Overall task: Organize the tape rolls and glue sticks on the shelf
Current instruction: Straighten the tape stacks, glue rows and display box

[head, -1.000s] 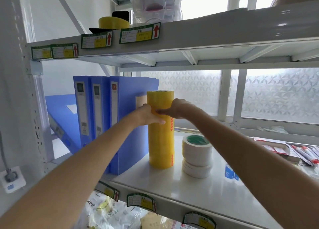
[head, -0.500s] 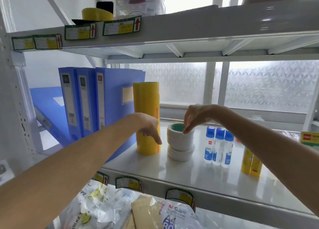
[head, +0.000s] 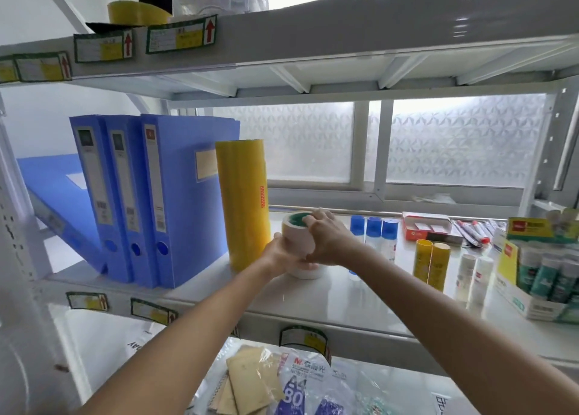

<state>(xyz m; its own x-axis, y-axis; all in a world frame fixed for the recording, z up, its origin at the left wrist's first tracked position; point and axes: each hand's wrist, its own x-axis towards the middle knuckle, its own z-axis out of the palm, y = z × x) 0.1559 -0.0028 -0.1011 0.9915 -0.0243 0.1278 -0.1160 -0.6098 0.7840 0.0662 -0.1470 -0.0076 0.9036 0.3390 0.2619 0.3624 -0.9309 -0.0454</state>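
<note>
A short stack of white tape rolls (head: 299, 237) with a green core stands on the middle shelf (head: 329, 298), right of a tall yellow stack of tape rolls (head: 244, 204). My left hand (head: 280, 255) grips the white stack from its left side. My right hand (head: 326, 239) wraps it from the right, fingers over the top rim. Three blue-capped glue sticks (head: 374, 236) stand just right of my hands. Two yellow tubes (head: 430, 264) and two white glue sticks (head: 474, 277) stand further right.
Three blue binders (head: 150, 195) stand left of the yellow stack, a fourth leaning behind them. A box of green glue sticks (head: 551, 277) sits at the far right, a red box (head: 427, 230) and pens behind. A yellow tape roll (head: 138, 12) lies on the upper shelf.
Both hands left the tall yellow stack and came down to the white tape stack, which they now grip from both sides. The view shifted right, showing more glue sticks.
</note>
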